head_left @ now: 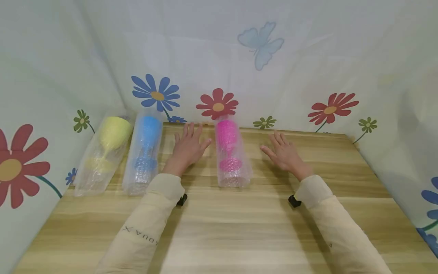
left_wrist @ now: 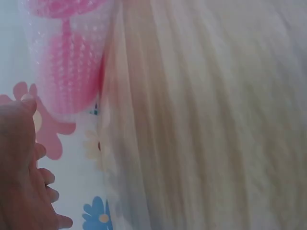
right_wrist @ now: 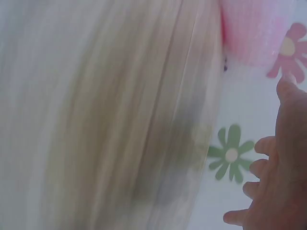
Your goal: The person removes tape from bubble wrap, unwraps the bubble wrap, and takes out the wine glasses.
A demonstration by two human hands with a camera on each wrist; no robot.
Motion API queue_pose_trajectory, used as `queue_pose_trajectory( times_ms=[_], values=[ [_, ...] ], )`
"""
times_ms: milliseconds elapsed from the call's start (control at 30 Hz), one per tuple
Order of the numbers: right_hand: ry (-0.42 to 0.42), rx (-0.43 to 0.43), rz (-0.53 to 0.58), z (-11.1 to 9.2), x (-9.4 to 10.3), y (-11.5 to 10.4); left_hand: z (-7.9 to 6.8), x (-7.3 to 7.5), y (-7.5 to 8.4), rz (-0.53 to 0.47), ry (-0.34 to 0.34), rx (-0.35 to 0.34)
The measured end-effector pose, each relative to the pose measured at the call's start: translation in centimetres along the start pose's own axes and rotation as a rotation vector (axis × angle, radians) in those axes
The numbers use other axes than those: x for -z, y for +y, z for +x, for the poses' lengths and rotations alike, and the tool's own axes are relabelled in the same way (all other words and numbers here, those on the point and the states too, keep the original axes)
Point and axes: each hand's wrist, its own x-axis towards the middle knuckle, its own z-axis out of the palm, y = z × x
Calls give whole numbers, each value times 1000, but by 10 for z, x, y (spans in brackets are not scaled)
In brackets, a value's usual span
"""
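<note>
Three goblet-shaped cups in bubble wrap lie on the wooden table: a yellow cup (head_left: 114, 133) at the far left, a blue cup (head_left: 149, 133) beside it, and a pink cup (head_left: 227, 137) near the middle. Between the blue and pink cups is my left hand (head_left: 188, 149), fingers spread and holding nothing. My right hand (head_left: 284, 154) is to the right of the pink cup, apart from it, its fingers extended. The left wrist view shows the pink cup (left_wrist: 69, 72) above the left hand (left_wrist: 21, 167); the right wrist view shows part of it (right_wrist: 256, 28) near the right thumb.
The wooden table (head_left: 232, 228) reaches a pale cloth backdrop (head_left: 191, 49) printed with flowers and a butterfly. The cloth stands along the table's back and both sides. A black strap piece (head_left: 294, 201) shows at the right cuff, and another (head_left: 182, 200) at the left.
</note>
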Motion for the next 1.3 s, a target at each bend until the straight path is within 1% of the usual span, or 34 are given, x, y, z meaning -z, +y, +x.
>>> queue_pose_trajectory(
  times_ms=[100, 167, 233, 367, 567, 633, 767, 900, 1000, 1067, 1167, 1300],
  values=[
    [9, 27, 59, -2, -3, -11, -4, 1, 6, -42, -1, -2],
    [6, 37, 109, -4, -3, -20, -6, 3, 10, -88, -8, -10],
    [-3, 43, 160, -7, -4, -28, -8, 4, 13, -157, -28, -12],
    [-30, 59, 246, -12, -5, -45, -12, 5, 19, -326, -68, 6],
    [-85, 91, 341, -17, -4, -66, -19, 5, 26, -508, -76, 60],
    [-100, 95, 370, -18, -4, -70, -22, 5, 29, -567, -85, 90],
    [-93, 95, 430, -22, -3, -75, -28, 7, 38, -661, -139, 145],
    [-107, 97, 492, -25, -3, -78, -35, 9, 47, -739, -183, 152],
    [-142, 117, 498, -26, -4, -79, -40, 8, 53, -838, -220, 156],
    [-149, 146, 496, -27, -6, -80, -43, 5, 57, -894, -239, 160],
    [-145, 170, 509, -27, -9, -82, -45, 3, 63, -938, -252, 167],
    [-134, 163, 536, -27, -11, -87, -45, 2, 71, -910, -238, 182]
  ],
)
